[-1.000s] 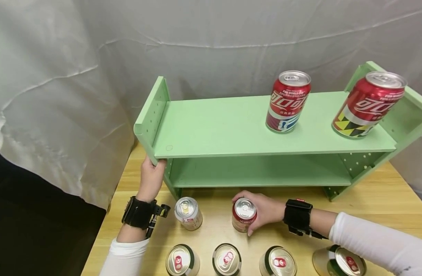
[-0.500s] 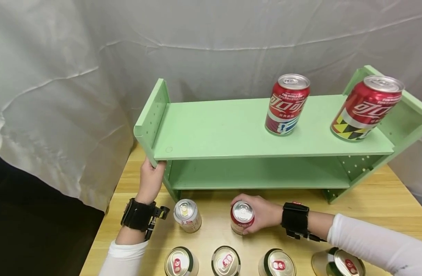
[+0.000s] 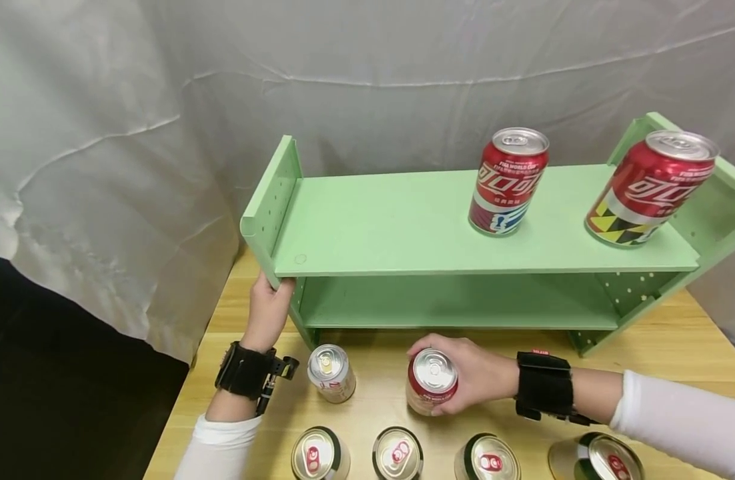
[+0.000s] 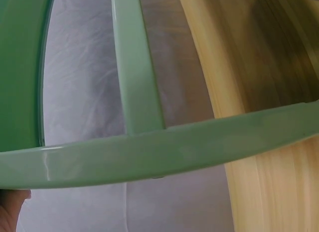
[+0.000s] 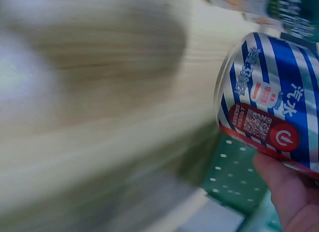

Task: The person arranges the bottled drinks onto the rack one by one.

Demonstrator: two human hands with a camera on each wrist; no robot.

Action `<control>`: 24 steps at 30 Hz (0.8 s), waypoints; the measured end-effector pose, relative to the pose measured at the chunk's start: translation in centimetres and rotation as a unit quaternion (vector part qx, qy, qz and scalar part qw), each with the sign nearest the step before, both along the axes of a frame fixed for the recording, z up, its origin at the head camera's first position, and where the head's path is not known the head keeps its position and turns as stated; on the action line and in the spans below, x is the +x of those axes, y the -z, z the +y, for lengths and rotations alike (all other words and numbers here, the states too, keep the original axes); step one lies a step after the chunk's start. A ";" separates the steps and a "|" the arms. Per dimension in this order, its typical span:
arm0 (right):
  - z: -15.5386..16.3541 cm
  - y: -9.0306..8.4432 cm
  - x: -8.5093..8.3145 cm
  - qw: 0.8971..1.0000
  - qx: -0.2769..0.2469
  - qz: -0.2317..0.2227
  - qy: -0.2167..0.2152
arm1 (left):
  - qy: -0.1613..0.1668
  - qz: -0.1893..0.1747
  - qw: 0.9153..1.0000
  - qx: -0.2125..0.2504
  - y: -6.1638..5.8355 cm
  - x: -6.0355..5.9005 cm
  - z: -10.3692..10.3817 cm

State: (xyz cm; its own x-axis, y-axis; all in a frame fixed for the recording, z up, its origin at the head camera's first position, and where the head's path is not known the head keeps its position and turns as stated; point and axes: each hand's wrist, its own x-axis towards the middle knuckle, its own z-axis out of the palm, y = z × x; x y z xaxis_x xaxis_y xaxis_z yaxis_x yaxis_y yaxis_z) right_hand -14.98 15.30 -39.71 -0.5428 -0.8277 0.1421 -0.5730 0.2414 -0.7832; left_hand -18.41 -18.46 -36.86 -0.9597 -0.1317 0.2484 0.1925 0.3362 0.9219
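Observation:
A soda can (image 3: pixel 433 380), red near the top, is in my right hand (image 3: pixel 481 375), with the fingers and thumb around its sides. Blue and white stripes and a red label mark the can's side (image 5: pixel 269 97) in the right wrist view. It is raised a little over the wooden table, in front of the shelf. My left hand (image 3: pixel 268 312) grips the left side panel of the light green two-tier shelf (image 3: pixel 373 223); most of its fingers are hidden behind the panel. A green shelf rail (image 4: pixel 149 159) crosses the left wrist view.
Two red cola cans (image 3: pixel 508 183) stand on the top tier, towards the right. A white-silver can (image 3: pixel 331 377) stands on the table (image 3: pixel 223 433) by the shelf's left foot. Several gold-topped cans (image 3: pixel 397 453) line the near side. A grey cloth (image 3: pixel 373 87) hangs behind.
My right thumb has closed in on the can, and the can has risen slightly off the table. The left hand keeps its hold on the shelf.

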 end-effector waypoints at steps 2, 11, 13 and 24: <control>-0.1 -1.0 0.1 1.000 -0.005 0.005 -0.008 | 0.004 0.002 1.000 -0.001 0.0 0.0 0.0; -0.5 -5.3 0.3 0.997 -0.029 0.050 -0.043 | 0.006 0.003 1.000 -0.006 -0.1 -0.3 0.0; -0.6 -6.1 0.5 0.998 -0.030 0.041 -0.041 | 0.004 0.001 1.000 -0.007 -0.1 -0.3 0.0; -0.8 -10.5 2.5 0.998 -0.035 -0.042 -0.006 | 0.002 -0.002 1.000 0.001 -0.1 -0.1 0.0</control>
State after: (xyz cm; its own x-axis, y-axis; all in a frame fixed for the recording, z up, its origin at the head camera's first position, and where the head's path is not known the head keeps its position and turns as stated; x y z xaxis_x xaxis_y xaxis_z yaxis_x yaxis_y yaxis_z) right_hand -12.43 14.55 -29.16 -0.5459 -0.8235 0.1546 -0.5074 0.1781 -0.8431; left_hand -18.46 -18.42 -36.74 -0.9610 -0.1291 0.2447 0.1901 0.3345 0.9230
